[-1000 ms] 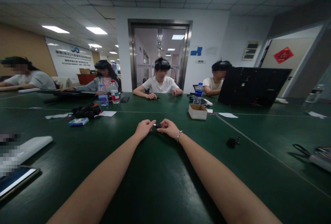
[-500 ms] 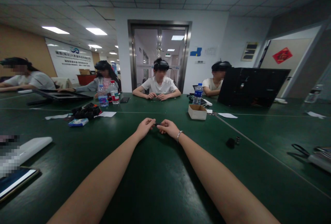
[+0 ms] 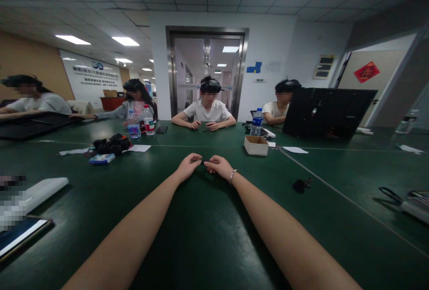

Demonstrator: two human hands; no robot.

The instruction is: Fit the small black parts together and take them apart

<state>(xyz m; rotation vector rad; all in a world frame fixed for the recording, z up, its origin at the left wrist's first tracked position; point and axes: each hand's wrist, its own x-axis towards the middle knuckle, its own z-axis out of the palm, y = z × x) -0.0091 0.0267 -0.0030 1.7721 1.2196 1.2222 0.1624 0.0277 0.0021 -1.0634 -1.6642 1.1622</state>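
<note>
Both my arms reach forward over the dark green table (image 3: 201, 218). Between my fingertips is a small black object (image 3: 203, 162), too small to tell its kind. My left hand (image 3: 188, 166) pinches its left end, thumb and fingers together. From the other side my right hand (image 3: 218, 165), with a silver bracelet (image 3: 233, 175) at the wrist, grips the right end. The fingers hide most of the object. Further right on the table lie a small black piece (image 3: 299, 186) and a small metallic piece (image 3: 308, 182) beside it.
An open cardboard box (image 3: 256, 145) stands beyond my right hand. Bottles (image 3: 149, 121), a black bundle (image 3: 112, 145) and a blue-white packet (image 3: 102, 159) are to the left. A phone (image 3: 23, 236) lies near left. A person (image 3: 208, 109) sits opposite; a black panel (image 3: 328, 113) stands at right.
My hands stay nearly in place, still holding the small black object. At the far left, the dark flat panel near a co-worker has shifted left and turned.
</note>
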